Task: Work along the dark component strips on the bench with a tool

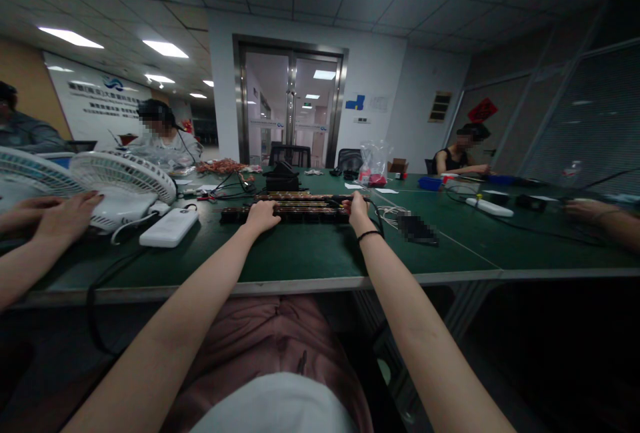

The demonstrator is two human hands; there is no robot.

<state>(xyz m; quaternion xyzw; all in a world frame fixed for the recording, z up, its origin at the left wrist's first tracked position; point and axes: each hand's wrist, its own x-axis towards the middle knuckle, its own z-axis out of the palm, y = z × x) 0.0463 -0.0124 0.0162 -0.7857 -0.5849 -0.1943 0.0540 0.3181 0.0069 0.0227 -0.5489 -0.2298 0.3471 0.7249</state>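
Head view: you sit at a long green table [310, 263], both forearms reaching forward. In front of you, a little back from the near edge, a row of long, thin dark strips [305, 211] with gold-coloured bands lies crosswise. Your left hand [263, 217] rests on the left part of the strips, fingers bent over them; whether it grips them or only presses, you cannot tell from here. Your right hand [357, 211] is at their right end, its fingers closed around a slim dark tool [340, 201] — the tip points left, over the strips, and a black cord trails from it.

Just right of that hand lie a coiled white cable [393, 214] and a blurred-out dark slab [417, 229]. Left of the strips sits a white box [170, 229], and next to it a white fan [125, 176], touched by a co-worker's hand [70, 216]. A black case [281, 178] stands just behind the strips. Across the table, two people sit working — one left, one right.
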